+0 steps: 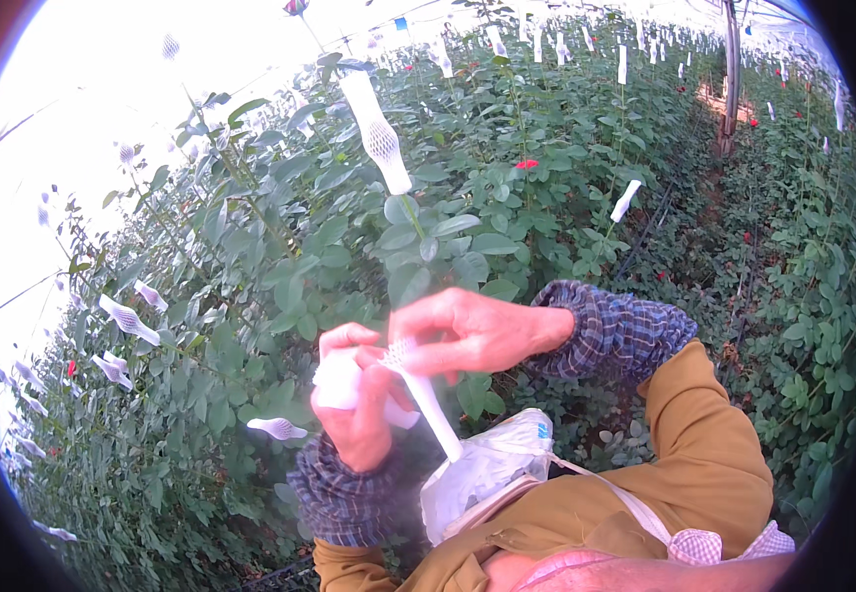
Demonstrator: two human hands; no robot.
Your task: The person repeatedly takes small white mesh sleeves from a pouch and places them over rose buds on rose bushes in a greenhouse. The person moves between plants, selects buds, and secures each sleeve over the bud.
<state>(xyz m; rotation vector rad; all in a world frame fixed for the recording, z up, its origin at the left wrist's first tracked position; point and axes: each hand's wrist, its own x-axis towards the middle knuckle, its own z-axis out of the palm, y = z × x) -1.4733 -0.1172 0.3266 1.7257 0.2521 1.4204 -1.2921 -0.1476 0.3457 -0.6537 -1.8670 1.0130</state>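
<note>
In front of my body my two hands meet over a white foam mesh sleeve [432, 414]. My right hand [472, 333] pinches its upper end between thumb and fingers. My left hand [358, 414] grips a bunch of white foam sleeves [337, 379], and its fingertips touch the same upper end. The narrow sleeve slants down towards a white plastic bag [494, 466] hung at my waist by a strap. Above my hands, a mesh sleeve [380, 137] encloses the top part of a rose stem; whether a bud is inside cannot be seen.
Dense rose bushes [546, 214] surround me, many stems bearing white mesh sleeves. A red rose [526, 164] shows among the leaves ahead. At the upper right a post [730, 81] stands by a narrow path between the rows. Dark pipes or hoses run low along the plants.
</note>
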